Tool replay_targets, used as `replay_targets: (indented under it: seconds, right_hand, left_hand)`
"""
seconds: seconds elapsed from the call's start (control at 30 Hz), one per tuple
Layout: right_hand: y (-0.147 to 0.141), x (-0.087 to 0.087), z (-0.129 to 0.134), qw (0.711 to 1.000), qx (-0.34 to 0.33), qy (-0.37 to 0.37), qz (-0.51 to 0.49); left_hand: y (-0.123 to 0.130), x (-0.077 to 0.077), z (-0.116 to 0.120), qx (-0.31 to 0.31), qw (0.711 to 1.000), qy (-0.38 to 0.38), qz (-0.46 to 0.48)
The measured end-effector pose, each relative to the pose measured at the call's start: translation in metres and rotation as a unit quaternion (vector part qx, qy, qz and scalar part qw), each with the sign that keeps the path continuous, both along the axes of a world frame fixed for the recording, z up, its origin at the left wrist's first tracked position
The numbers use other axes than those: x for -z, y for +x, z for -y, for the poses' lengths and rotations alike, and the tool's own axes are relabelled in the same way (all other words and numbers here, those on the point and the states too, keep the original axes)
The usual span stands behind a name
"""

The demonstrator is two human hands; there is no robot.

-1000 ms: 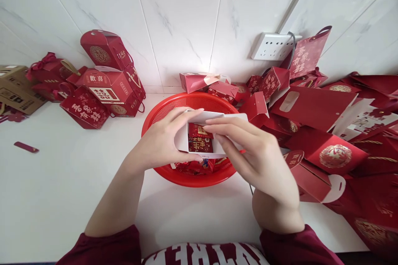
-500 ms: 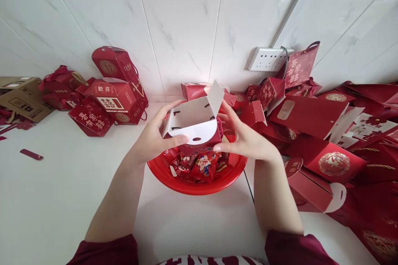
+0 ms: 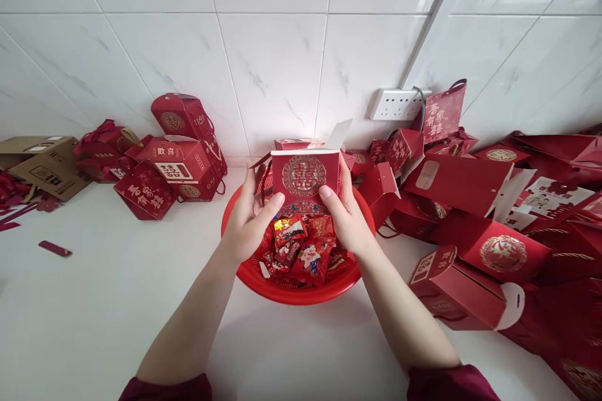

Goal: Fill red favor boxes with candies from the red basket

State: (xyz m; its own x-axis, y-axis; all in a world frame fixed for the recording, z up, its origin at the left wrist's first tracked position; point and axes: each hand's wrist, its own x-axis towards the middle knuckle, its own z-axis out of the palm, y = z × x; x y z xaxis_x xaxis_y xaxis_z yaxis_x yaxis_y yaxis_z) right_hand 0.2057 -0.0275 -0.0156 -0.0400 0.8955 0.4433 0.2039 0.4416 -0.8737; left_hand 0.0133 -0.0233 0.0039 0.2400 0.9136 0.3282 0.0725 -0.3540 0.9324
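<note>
Between my two hands, over the basket, is a red gift box [image 3: 305, 178] with a round gold emblem on its front. A pale flap sticks up at its back right. My left hand [image 3: 251, 216] grips its left side, thumb on the front and a dark cord by the fingers. On the right side, my right hand [image 3: 347, 210] holds it the same way, thumb on the front face. Below sits a red plastic basket [image 3: 301, 296] with red-wrapped sweets [image 3: 311, 260] in it. The inside of the box is hidden from me.
Stacked red boxes [image 3: 181, 166] stand at the left, beside a brown cardboard box [image 3: 49, 166]. Many red boxes and bags [image 3: 498, 244] crowd the right. A white power strip [image 3: 397, 104] rests by the tiled wall. A dark red strip [image 3: 55, 249] lies on the white table.
The box has been tipped so its front emblem faces me; before, its open white inside showed. Both hands have shifted their grip on its sides. The view has tilted up slightly.
</note>
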Motion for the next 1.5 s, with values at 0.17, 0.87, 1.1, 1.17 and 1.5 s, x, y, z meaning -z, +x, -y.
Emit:
replay_targets:
  seconds: [0.17, 0.87, 1.1, 1.17, 1.5]
  right_hand:
    - [-0.006, 0.003, 0.003, 1.0, 0.004, -0.013, -0.01]
    - [0.014, -0.008, 0.003, 0.985, -0.062, 0.154, 0.048]
    - [0.014, -0.011, 0.004, 0.985, -0.058, 0.158, 0.031]
    - [0.01, -0.009, 0.006, 0.988, -0.071, 0.14, 0.001]
    - [0.022, -0.012, 0.002, 0.986, -0.148, 0.066, 0.036]
  left_hand:
    - [0.0, 0.008, -0.003, -0.074, 0.997, -0.028, 0.025]
    - [-0.018, -0.001, -0.007, 0.059, 0.994, 0.088, -0.024]
    - [-0.016, -0.003, -0.004, 0.073, 0.99, 0.121, -0.027]
    - [-0.013, -0.003, -0.002, 0.058, 0.991, 0.116, -0.016]
    - [-0.018, -0.001, -0.007, 0.071, 0.993, 0.08, -0.046]
